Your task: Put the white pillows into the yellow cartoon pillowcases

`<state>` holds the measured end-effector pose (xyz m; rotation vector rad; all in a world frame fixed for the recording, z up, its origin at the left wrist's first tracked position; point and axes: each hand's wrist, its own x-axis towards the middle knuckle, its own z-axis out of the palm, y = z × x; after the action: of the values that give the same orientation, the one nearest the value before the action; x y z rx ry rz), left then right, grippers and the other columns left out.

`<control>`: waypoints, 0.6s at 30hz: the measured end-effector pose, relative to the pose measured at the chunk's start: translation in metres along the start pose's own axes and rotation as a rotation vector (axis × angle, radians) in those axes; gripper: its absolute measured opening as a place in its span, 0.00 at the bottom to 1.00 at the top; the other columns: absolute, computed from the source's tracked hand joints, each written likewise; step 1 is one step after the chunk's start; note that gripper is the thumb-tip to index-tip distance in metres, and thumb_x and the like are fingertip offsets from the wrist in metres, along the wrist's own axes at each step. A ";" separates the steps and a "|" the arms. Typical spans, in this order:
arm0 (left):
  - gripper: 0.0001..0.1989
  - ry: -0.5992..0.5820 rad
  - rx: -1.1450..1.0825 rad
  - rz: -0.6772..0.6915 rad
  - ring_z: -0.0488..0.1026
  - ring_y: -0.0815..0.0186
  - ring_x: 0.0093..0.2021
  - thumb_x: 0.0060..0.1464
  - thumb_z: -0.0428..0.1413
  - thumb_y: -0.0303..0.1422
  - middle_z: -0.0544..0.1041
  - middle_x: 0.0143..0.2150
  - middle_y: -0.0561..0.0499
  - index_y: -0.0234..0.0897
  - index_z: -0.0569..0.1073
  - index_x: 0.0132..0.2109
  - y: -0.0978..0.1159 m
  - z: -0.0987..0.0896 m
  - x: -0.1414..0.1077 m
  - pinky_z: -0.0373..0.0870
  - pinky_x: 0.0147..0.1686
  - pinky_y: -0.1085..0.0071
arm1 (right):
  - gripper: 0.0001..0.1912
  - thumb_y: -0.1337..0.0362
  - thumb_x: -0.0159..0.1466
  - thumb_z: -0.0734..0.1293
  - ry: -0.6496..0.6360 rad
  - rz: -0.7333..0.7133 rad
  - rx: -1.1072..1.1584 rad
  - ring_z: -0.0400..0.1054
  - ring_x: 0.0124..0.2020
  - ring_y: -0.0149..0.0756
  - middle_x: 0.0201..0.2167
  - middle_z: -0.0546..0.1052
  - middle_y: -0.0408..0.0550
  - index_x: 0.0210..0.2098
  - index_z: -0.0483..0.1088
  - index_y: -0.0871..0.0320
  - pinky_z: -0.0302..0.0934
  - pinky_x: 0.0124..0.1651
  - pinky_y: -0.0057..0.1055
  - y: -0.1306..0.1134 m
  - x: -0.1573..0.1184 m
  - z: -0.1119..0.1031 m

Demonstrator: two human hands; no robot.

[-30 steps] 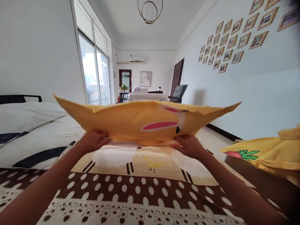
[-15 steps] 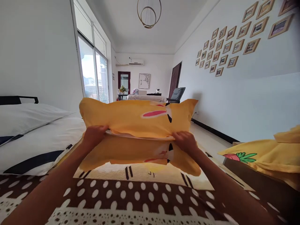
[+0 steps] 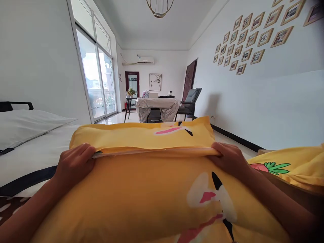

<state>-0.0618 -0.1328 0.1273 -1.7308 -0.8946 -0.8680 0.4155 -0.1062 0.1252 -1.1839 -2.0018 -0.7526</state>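
Observation:
A yellow pillow point(image 3: 121, 189) with a printed rabbit pattern fills the lower middle of the view. A pale-edged opening or fold runs across it, with a yellow flap beyond. At the left end of that edge, my left hand point(image 3: 77, 162) is closed on the fabric. My right hand point(image 3: 229, 155) grips the same edge at its right end, and the cloth is stretched between the two. The fingertips are partly hidden by the cloth. The pillow covers most of the bed beneath it.
White pillows point(image 3: 37, 131) with dark bands lie at the left. More yellow cloth point(image 3: 303, 165) with a carrot print rests at the right. Farther off stand a covered table point(image 3: 169, 104), a black chair point(image 3: 189, 101) and a plant point(image 3: 131, 91). A large window point(image 3: 101, 74) is at the left.
Both hands have moved apart and nearer to me, still gripping the pillow's edge. The pillow's near side now spreads toward me, covering the patterned bedding. The camera has tilted down slightly.

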 end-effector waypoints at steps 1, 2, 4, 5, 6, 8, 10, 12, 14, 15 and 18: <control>0.09 -0.038 -0.011 -0.008 0.58 0.70 0.21 0.46 0.45 0.20 0.58 0.20 0.57 0.40 0.58 0.26 0.002 0.003 -0.009 0.52 0.22 0.75 | 0.12 0.60 0.59 0.57 -0.046 -0.007 0.037 0.53 0.18 0.30 0.16 0.61 0.40 0.21 0.52 0.53 0.48 0.25 0.28 -0.001 -0.006 0.005; 0.09 -0.078 -0.025 -0.018 0.60 0.70 0.22 0.48 0.45 0.20 0.60 0.21 0.57 0.40 0.59 0.27 0.003 0.006 -0.019 0.54 0.23 0.74 | 0.11 0.61 0.60 0.57 -0.096 -0.025 0.076 0.54 0.19 0.30 0.16 0.62 0.40 0.22 0.52 0.53 0.49 0.26 0.28 -0.001 -0.012 0.010; 0.08 -0.166 -0.071 -0.059 0.64 0.68 0.24 0.51 0.44 0.23 0.65 0.23 0.56 0.41 0.61 0.29 0.003 0.014 -0.036 0.58 0.25 0.73 | 0.09 0.63 0.61 0.56 -0.204 -0.057 0.151 0.57 0.21 0.31 0.19 0.65 0.41 0.24 0.54 0.54 0.51 0.27 0.28 -0.003 -0.025 0.023; 0.08 -0.225 -0.110 -0.089 0.66 0.67 0.25 0.53 0.43 0.25 0.68 0.24 0.55 0.41 0.62 0.30 0.002 0.019 -0.044 0.60 0.26 0.72 | 0.08 0.63 0.62 0.56 -0.264 -0.059 0.187 0.59 0.22 0.31 0.21 0.66 0.42 0.26 0.55 0.54 0.52 0.27 0.28 -0.004 -0.031 0.030; 0.08 -0.293 -0.154 -0.124 0.67 0.66 0.27 0.54 0.42 0.27 0.69 0.25 0.54 0.41 0.63 0.30 0.002 0.025 -0.052 0.61 0.27 0.72 | 0.08 0.63 0.63 0.56 -0.323 -0.051 0.227 0.60 0.24 0.32 0.23 0.67 0.43 0.27 0.56 0.54 0.53 0.28 0.28 -0.005 -0.037 0.036; 0.10 -0.439 -0.247 -0.196 0.69 0.64 0.28 0.56 0.41 0.30 0.71 0.26 0.52 0.41 0.63 0.30 0.001 0.036 -0.067 0.63 0.28 0.70 | 0.08 0.63 0.65 0.55 -0.434 -0.010 0.318 0.63 0.28 0.33 0.28 0.70 0.46 0.30 0.59 0.55 0.57 0.31 0.28 -0.007 -0.047 0.048; 0.12 -0.558 -0.328 -0.253 0.69 0.64 0.28 0.58 0.40 0.34 0.71 0.27 0.51 0.41 0.64 0.29 0.000 0.045 -0.079 0.63 0.28 0.69 | 0.09 0.61 0.67 0.55 -0.488 0.059 0.399 0.65 0.32 0.34 0.33 0.71 0.48 0.32 0.61 0.55 0.60 0.36 0.30 -0.005 -0.054 0.055; 0.13 -0.625 -0.396 -0.306 0.69 0.64 0.29 0.60 0.41 0.37 0.71 0.28 0.52 0.41 0.65 0.30 -0.001 0.051 -0.089 0.64 0.30 0.70 | 0.09 0.59 0.66 0.56 -0.486 0.141 0.421 0.67 0.37 0.37 0.37 0.72 0.50 0.36 0.64 0.55 0.62 0.40 0.33 -0.001 -0.059 0.060; 0.12 -0.652 -0.444 -0.352 0.71 0.64 0.33 0.60 0.44 0.41 0.73 0.32 0.51 0.42 0.67 0.34 -0.003 0.054 -0.096 0.66 0.33 0.71 | 0.11 0.57 0.65 0.58 -0.492 0.203 0.401 0.68 0.40 0.39 0.41 0.73 0.52 0.40 0.66 0.55 0.63 0.42 0.35 0.006 -0.061 0.061; 0.12 -0.659 -0.457 -0.379 0.72 0.64 0.35 0.59 0.45 0.42 0.74 0.35 0.51 0.43 0.68 0.37 -0.005 0.054 -0.099 0.67 0.34 0.71 | 0.13 0.57 0.64 0.58 -0.510 0.215 0.392 0.68 0.41 0.40 0.42 0.74 0.52 0.42 0.68 0.55 0.63 0.43 0.36 0.009 -0.062 0.061; 0.13 -0.710 -0.487 -0.438 0.74 0.63 0.39 0.58 0.47 0.45 0.76 0.42 0.50 0.44 0.69 0.44 -0.015 0.054 -0.105 0.69 0.37 0.73 | 0.14 0.59 0.64 0.57 -0.569 0.212 0.374 0.69 0.41 0.41 0.41 0.75 0.52 0.41 0.71 0.56 0.62 0.43 0.36 0.017 -0.061 0.060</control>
<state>-0.1167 -0.0965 0.0278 -2.3795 -1.6819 -0.7889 0.4361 -0.0848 0.0439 -1.4511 -2.2756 0.0885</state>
